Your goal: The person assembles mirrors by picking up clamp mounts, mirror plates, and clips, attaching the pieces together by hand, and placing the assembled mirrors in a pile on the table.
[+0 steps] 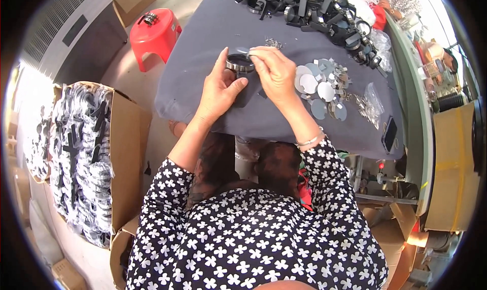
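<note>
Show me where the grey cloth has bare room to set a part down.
Bare grey cloth lies left of the left hand, toward the red stool. Crowded: round mirror discs right of the right hand, and the black parts pile at the far edge.

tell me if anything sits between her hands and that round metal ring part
Nothing visible does. The left hand already grips the round metal ring part from the side, and the right hand pinches at its top rim. The pile of mirror discs lies off to the right on the grey table.
</note>
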`<state>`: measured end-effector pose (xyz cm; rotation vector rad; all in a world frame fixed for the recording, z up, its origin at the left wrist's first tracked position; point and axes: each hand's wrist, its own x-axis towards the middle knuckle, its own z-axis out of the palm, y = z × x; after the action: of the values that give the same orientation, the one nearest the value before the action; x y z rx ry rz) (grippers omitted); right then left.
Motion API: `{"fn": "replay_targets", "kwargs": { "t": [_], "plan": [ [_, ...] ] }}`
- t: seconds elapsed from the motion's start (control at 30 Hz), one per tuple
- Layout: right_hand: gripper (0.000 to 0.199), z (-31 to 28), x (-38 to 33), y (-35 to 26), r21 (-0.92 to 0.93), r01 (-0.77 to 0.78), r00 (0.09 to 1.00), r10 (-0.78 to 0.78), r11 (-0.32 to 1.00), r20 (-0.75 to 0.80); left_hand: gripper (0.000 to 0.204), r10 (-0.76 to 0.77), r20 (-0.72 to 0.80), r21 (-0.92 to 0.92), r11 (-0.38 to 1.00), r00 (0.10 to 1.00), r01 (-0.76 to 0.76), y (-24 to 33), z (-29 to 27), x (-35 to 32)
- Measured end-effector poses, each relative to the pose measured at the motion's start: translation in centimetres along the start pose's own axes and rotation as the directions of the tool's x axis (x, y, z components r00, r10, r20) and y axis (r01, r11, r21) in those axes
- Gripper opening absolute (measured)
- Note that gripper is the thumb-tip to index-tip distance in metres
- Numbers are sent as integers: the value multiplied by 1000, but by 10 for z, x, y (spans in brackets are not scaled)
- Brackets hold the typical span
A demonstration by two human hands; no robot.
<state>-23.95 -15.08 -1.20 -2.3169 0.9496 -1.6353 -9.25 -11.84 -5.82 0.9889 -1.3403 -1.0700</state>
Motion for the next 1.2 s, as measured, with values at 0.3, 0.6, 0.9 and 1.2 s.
{"fn": "replay_targets", "kwargs": {
  "t": [0.3, 0.6, 0.9, 1.2],
  "plan": [
    [14, 15, -12, 4, -167, 114, 990, -97, 979, 107, 66, -35, -18, 1, 999, 999, 35, 3, -3, -3],
    [14, 19, -19, 4, -233, 136, 990, -127, 963, 53, 58, -9, 14, -28, 1000, 1000, 9, 1, -2, -3],
    [13, 20, -22, 4, -238, 139, 990, -137, 961, 27, 56, -6, 24, -34, 999, 1000, 7, 5, -2, -3],
    [15, 19, -23, 6, -218, 107, 994, -108, 970, 5, 54, -23, 46, -36, 999, 999, 25, 5, -4, -3]
  ]
}}
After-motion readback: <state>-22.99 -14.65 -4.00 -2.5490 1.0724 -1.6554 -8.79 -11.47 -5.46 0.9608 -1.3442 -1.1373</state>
